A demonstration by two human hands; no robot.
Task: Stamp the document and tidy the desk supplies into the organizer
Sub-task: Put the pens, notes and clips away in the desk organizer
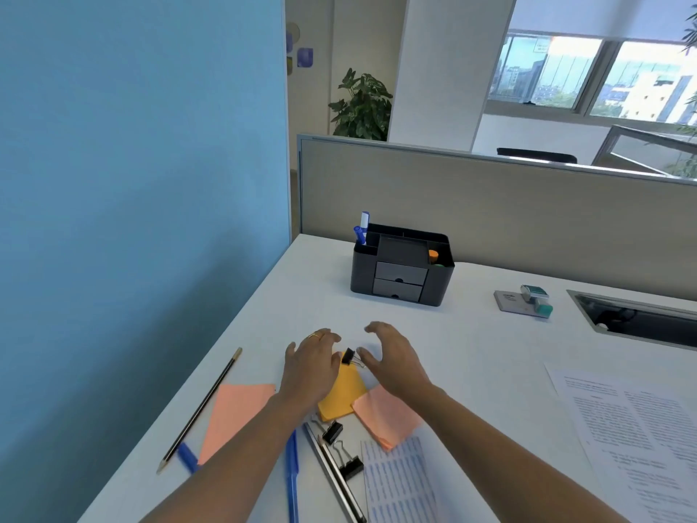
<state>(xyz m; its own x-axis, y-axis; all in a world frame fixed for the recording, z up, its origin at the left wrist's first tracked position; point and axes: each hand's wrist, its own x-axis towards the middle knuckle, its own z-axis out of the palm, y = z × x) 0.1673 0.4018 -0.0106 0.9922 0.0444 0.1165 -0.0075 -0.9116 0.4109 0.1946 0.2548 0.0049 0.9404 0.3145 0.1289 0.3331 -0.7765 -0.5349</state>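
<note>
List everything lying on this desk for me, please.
organizer: one, black, back of desk
markers: two, blue and white, standing in organizer's left compartment
stamp: one, teal-white, right of organizer
printed document: one, white, right edge
orange sticky pad: one, partly under left hand
pink sticky pads: two, either side of orange pad
binder clips: three, black; one at orange pad's far corner, two nearer
pencil: one, black-striped, left
blue pen: one, front
blue-printed sheet: one, front
plant: one, green, behind divider
left hand: over orange pad, fingers relaxed
right hand: beside the clip, fingers relaxed
</note>
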